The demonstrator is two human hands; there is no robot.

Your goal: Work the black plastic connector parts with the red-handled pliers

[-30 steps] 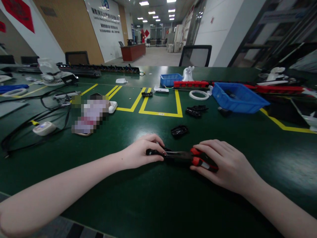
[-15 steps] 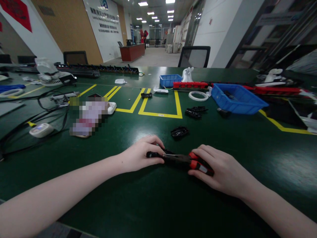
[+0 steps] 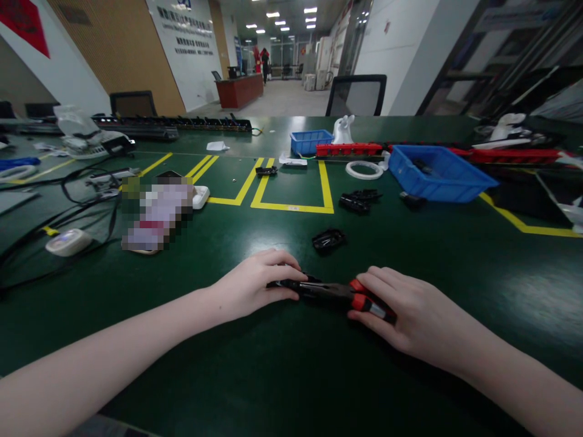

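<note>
My right hand is closed around the red and black handles of a pair of pliers. The jaws point left, toward my left hand. Between its thumb and fingers, my left hand pinches a small black plastic part, mostly covered by the fingers. The plier tips meet this part at the fingertips; whether they grip it I cannot tell. Just beyond the hands lies another black plastic part on the green table.
More black parts lie farther back, near a white ring and a large blue bin. A smaller blue bin stands behind, beside a red strip. On the left are a blurred-out phone and black cables.
The view has tilted slightly, so the background sits higher. My left fingers have shifted a little over the black part, covering more of its left end. The pliers remain in my right hand.
</note>
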